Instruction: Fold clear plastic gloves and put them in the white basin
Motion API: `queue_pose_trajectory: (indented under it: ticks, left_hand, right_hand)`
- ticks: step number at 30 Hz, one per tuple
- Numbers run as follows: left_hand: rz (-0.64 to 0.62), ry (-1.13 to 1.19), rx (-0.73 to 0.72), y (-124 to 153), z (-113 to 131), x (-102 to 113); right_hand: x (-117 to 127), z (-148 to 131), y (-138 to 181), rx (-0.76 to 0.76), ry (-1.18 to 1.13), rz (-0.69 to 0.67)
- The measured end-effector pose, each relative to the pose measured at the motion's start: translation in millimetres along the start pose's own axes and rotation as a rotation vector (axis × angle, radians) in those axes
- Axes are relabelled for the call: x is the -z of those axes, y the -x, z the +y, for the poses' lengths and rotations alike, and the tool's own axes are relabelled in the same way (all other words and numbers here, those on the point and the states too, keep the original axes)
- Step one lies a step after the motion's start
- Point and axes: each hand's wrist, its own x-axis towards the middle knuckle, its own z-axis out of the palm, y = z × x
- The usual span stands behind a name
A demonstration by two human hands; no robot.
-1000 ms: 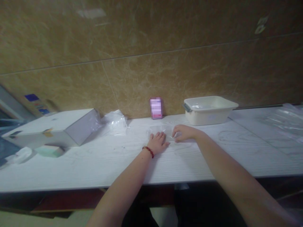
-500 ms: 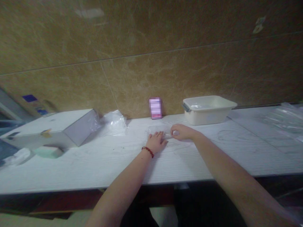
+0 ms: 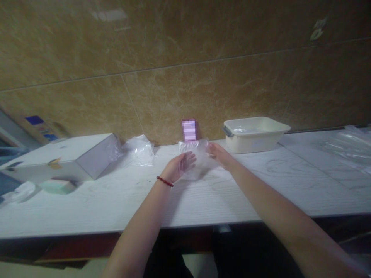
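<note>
A small clear plastic bag [image 3: 196,159] is held up just above the white table [image 3: 116,197], in front of me. My left hand [image 3: 178,166], with a red bead bracelet at the wrist, has its fingers inside or behind the bag's left side. My right hand [image 3: 216,153] pinches the bag's upper right edge. Both hands are closed on the bag. What is in the bag, if anything, I cannot make out.
A cream plastic tub [image 3: 255,133] stands at the back right against the tiled wall. A small pink box [image 3: 189,130] stands behind the bag. A crumpled clear bag [image 3: 140,149] and a white carton [image 3: 62,156] lie to the left. Clear plastic sheets [image 3: 344,148] lie far right.
The bag lay flat on the table under my left palm with my right hand pinching its edge. Both hands have since lifted it off the table and towards the wall.
</note>
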Motion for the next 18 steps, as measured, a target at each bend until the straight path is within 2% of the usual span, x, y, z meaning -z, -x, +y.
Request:
queue_pose_trajectory:
  ticks: [2,4,7,10,18]
  left_hand:
    - [0.029,0.112,0.032,-0.9,1.5,3.9]
    - [0.046,0.129,0.077,-3.3,0.3,8.5]
    - [0.084,0.093,0.161,-6.8,-3.1,13.0]
    - [0.098,0.060,0.197,-8.5,-6.0,14.4]
    - [-0.045,-0.001,0.170,-11.1,-13.4,24.1]
  right_hand:
    - [-2.3,-0.1,3.0,-0.199,-0.154,-0.118]
    - [-4.1,-1.2,7.7,-0.333,-0.208,-0.250]
    - [-6.5,-1.7,13.3,-0.385,-0.160,-0.351]
    - [-8.4,0.9,14.1,-0.395,-0.124,-0.326]
    - [-8.0,4.9,10.9,-0.375,-0.117,-0.278]
